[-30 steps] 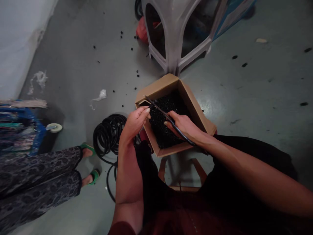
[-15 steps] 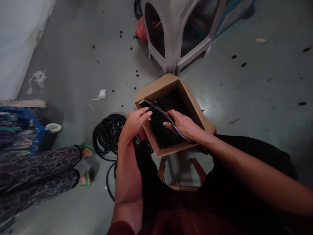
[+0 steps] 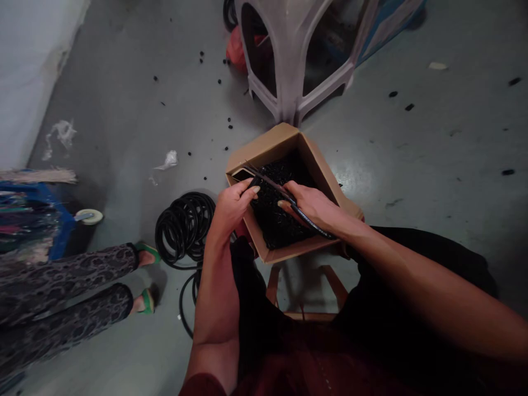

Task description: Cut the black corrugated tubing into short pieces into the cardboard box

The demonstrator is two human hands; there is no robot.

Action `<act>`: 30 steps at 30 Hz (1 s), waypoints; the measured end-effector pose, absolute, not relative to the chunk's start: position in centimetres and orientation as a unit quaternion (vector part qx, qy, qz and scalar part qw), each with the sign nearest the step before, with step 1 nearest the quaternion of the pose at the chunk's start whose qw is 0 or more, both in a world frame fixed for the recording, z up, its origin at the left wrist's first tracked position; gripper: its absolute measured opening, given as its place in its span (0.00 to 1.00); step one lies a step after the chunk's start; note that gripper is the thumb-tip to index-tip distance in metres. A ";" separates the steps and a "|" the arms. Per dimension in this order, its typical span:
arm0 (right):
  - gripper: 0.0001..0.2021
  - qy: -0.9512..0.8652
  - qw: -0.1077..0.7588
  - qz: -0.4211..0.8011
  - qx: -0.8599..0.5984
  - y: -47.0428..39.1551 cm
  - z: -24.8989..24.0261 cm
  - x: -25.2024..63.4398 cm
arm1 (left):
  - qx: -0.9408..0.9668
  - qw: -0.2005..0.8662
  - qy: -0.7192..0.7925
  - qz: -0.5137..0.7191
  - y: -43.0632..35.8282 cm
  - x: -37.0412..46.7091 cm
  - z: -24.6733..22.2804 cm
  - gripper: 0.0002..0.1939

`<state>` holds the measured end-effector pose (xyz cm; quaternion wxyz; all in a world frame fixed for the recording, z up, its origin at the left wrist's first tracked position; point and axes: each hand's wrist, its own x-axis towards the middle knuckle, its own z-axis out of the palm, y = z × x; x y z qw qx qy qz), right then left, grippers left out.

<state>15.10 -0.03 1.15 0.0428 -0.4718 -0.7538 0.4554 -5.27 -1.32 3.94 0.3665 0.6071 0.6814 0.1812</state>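
My right hand (image 3: 311, 206) is closed around a pair of dark scissors (image 3: 271, 184), whose thin blades point up and left over the cardboard box (image 3: 274, 138). Its black handle curves out below my palm. At the box's left side, my left hand (image 3: 234, 204) pinches a small black piece (image 3: 256, 180) by the blade tips; its exact shape is hard to make out. Small, shiny black bits (image 3: 274, 217) fill the lower part of the box. A flat dark object with a pale edge (image 3: 242, 175) lies in the box's left corner.
Coiled black tubing (image 3: 181, 228) lies on the floor to the left. Another person's patterned trouser legs (image 3: 94, 275) and green shoes stand beyond it. A grey plastic stool (image 3: 289, 71) stands ahead, near a red bag (image 3: 236, 49). A blue wheeled cart (image 3: 61, 220) is far left.
The scissors' blades look closer together. My left hand has shifted slightly right with its fingertips. The other person's legs have moved a little, and the view has shifted slightly.
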 end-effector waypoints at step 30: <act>0.13 -0.754 -0.002 0.431 -0.496 -0.2 1.9 15.1 | 0.602 0.356 0.687 0.195 -1.2 -5.5 4.3 0.17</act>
